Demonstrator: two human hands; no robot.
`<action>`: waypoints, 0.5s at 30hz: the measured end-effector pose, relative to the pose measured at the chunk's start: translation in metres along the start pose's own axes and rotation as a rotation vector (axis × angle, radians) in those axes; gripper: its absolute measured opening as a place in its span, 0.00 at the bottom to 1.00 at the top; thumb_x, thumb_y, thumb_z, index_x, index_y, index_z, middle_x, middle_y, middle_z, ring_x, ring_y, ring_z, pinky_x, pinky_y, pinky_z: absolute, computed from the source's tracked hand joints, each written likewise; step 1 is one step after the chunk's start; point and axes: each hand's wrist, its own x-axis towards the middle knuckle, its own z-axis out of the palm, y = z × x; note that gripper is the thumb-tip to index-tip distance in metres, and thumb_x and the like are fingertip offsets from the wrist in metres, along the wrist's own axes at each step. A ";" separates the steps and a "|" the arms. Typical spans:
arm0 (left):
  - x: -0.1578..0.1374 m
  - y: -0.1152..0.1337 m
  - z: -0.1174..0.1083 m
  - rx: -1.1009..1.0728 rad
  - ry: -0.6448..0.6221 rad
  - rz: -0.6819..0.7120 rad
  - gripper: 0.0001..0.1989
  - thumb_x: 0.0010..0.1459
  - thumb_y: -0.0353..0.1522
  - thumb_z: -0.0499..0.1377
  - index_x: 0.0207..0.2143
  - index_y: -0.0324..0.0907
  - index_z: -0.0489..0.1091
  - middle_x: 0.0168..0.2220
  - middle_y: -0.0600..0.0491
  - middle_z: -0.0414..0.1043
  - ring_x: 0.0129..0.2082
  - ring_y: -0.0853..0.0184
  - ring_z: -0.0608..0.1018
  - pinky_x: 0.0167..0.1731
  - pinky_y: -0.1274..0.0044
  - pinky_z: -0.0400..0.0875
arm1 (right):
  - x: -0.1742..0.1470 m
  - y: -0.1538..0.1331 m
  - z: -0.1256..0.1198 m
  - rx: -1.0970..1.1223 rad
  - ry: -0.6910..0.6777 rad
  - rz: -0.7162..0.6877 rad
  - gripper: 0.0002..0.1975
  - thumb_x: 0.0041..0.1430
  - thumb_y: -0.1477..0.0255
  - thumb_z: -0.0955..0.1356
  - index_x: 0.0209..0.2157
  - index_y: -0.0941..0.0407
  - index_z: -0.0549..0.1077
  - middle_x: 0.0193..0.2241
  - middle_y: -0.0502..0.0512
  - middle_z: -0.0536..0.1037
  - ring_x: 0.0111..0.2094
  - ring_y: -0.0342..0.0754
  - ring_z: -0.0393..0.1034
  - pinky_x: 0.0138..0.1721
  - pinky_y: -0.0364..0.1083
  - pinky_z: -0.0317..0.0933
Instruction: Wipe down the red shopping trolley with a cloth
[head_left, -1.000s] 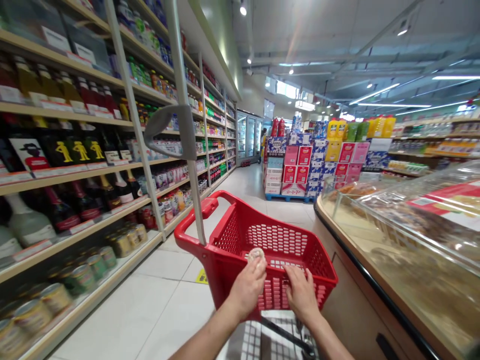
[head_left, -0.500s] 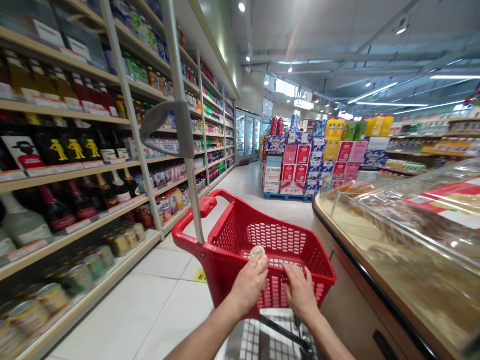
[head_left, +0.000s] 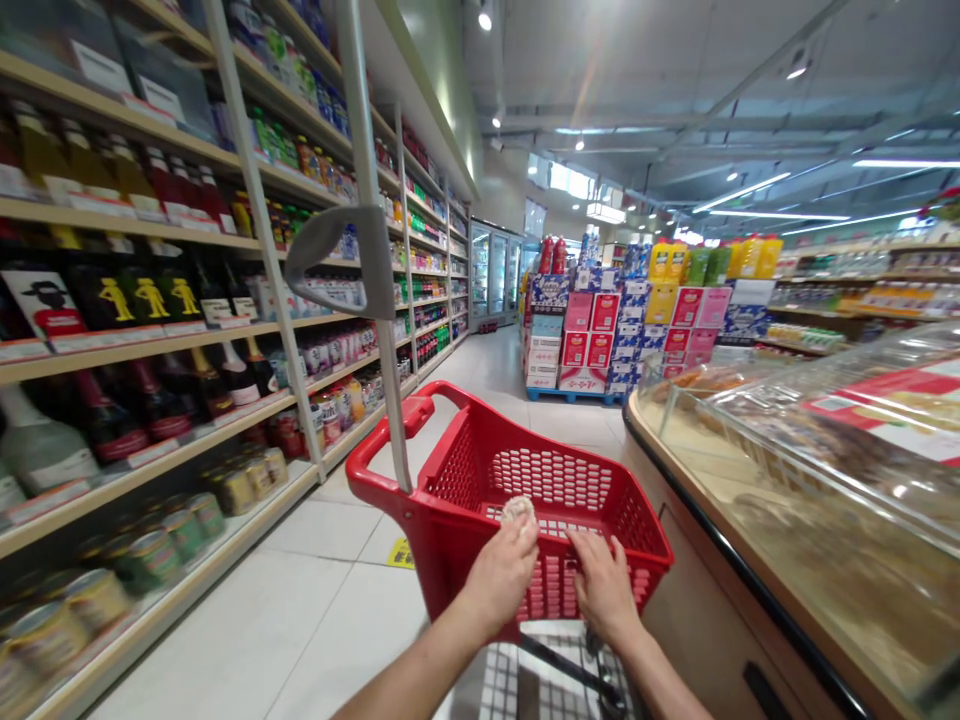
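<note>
A red plastic shopping cart [head_left: 540,470] with perforated basket walls stands in front of me. Bunched in the closed fingers of my left hand [head_left: 501,570] is a whitish cloth [head_left: 517,510], its top showing at the basket's near rim. My right hand [head_left: 604,580] rests on the same rim further right, fingers loosely spread and holding nothing that I can see. A grey pole with a loop-shaped grey holder [head_left: 345,260] rises from the cart's left side. Part of the cart's dark lower frame [head_left: 566,665] shows below my hands.
Shelves [head_left: 150,345] of bottles and cans line the left. On the right, close to the cart, stands a display counter [head_left: 675,500] with clear covers. Stacked drink cartons [head_left: 589,345] sit on a blue pallet [head_left: 574,396] ahead, beside a tiled aisle [head_left: 480,365].
The cloth and my left hand have shifted very slightly at the rim. My right hand stays in nearly the same place, and the cart has hardly moved.
</note>
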 end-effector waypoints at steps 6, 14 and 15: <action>-0.008 -0.049 -0.033 0.061 -0.016 -0.220 0.16 0.56 0.24 0.46 0.43 0.37 0.68 0.49 0.44 0.67 0.54 0.62 0.63 0.51 0.65 0.63 | 0.000 -0.001 0.003 -0.049 0.037 0.051 0.27 0.43 0.83 0.58 0.48 0.57 0.64 0.46 0.58 0.70 0.50 0.50 0.59 0.54 0.58 0.40; 0.006 0.000 -0.001 -0.023 0.010 -0.011 0.14 0.56 0.26 0.48 0.43 0.38 0.67 0.47 0.50 0.69 0.52 0.65 0.65 0.51 0.72 0.63 | 0.000 0.004 0.002 -0.022 0.031 -0.015 0.28 0.42 0.84 0.58 0.48 0.55 0.64 0.46 0.56 0.70 0.49 0.50 0.61 0.53 0.57 0.43; 0.004 -0.006 -0.005 -0.014 0.001 -0.002 0.14 0.57 0.26 0.47 0.44 0.38 0.67 0.48 0.49 0.68 0.53 0.65 0.64 0.51 0.71 0.63 | 0.000 0.004 0.000 -0.021 0.031 -0.018 0.29 0.42 0.84 0.57 0.48 0.56 0.64 0.46 0.56 0.70 0.49 0.49 0.61 0.53 0.57 0.43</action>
